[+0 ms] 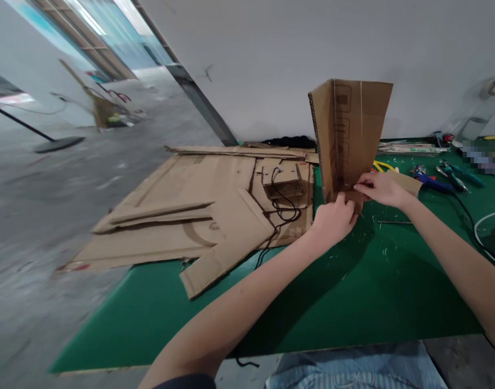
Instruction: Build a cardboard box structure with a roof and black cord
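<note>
A folded piece of brown corrugated cardboard [350, 129] stands upright on the green table [336, 302], bent into a corner. My left hand [333, 219] grips its lower edge with fingers closed. My right hand [380, 187] pinches the same lower edge from the right side, thumb and fingers pressed together on the board.
Flat cardboard sheets [191, 210] cover the table's left part, with a black cable [283, 208] and a small cardboard box [283, 181] on them. Pliers and a blue tool [434, 182] lie at the right near a white cable [480, 221]. A grey wall stands behind.
</note>
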A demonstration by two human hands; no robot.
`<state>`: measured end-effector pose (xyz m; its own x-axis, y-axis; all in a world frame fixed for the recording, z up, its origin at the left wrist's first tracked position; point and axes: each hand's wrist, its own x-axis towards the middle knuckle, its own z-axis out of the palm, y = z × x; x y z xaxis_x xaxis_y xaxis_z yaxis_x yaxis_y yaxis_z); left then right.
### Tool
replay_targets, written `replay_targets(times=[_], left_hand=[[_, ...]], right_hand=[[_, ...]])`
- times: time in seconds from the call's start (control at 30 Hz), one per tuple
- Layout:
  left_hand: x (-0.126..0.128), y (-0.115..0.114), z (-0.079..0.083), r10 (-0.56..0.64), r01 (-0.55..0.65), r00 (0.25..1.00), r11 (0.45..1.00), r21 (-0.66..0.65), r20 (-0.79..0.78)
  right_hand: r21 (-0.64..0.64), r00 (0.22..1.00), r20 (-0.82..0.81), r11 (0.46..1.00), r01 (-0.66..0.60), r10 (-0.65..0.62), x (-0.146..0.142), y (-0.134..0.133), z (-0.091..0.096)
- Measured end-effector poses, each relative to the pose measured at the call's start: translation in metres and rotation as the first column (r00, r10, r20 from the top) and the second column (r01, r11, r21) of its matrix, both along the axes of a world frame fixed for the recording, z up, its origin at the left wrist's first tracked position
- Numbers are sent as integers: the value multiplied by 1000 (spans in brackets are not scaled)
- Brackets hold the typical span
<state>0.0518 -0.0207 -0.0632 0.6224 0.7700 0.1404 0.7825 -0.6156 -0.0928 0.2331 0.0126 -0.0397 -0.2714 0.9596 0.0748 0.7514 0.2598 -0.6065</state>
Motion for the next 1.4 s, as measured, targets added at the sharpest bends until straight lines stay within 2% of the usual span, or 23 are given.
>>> replay_targets(times=[0.3,0.47,0.57,0.73,0.87,1.13,1.4], left_hand=[[4,-1,-2,130,-129,991,989,66,-20],[4,3,-5,188,-187,982,981,56,-27],[2,8,-9,199,-199,980,980,17,-10],[1,14,-14,206,-205,975,979,-17,83],[2,15,-15,205,-204,976,979,-29,69],[0,15,-16,209,-208,976,978,-21,61],[-2,16,-16,185,-184,980,983,-12,67]], right_hand=[[26,995,101,1000,-14,12,4,1,1],[-23,987,152,999,-46,48,3,-1,5],[-50,985,144,995,-88,94,3,-1,4],[-36,988,149,998,-45,50,6,1,1],[-50,989,140,998,-48,54,8,2,-3],[-10,962,272,1000,-15,17,14,3,-3],[47,945,327,999,3,-18,22,9,-5]])
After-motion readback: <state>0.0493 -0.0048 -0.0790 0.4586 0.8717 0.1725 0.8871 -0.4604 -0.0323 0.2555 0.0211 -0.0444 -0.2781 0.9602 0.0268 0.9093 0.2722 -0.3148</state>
